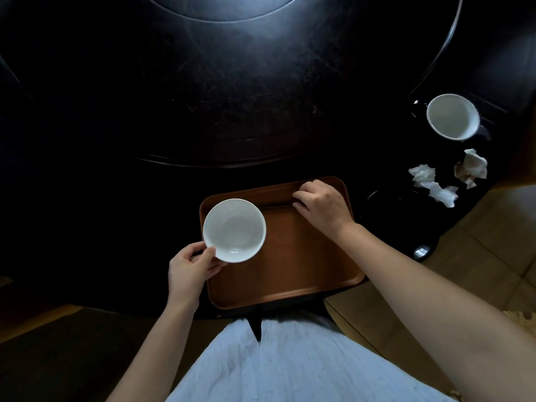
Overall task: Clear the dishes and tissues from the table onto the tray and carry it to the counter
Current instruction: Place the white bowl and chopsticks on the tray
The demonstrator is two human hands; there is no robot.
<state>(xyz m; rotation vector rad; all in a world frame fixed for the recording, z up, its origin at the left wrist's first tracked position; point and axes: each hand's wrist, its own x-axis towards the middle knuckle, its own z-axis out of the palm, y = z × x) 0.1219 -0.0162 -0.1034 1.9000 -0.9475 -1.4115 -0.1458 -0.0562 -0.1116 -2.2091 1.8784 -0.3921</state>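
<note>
A brown wooden tray (290, 274) lies on the dark round table (145, 126) right in front of me. My left hand (191, 268) pinches the near rim of an empty white bowl (234, 230), which is over the tray's left far corner. My right hand (322, 203) rests on the tray's far right edge with fingers curled over the rim. A white cup (452, 116) stands at the right on a dark saucer. Two crumpled tissues lie near it: a white one (433, 185) and a stained one (471, 168).
A raised round centre section (220, 13) fills the far middle of the table. A dark plate or saucer (383, 198) lies just right of the tray, hard to make out. Tiled floor (493, 256) shows at the right; my pale skirt (290, 367) is below.
</note>
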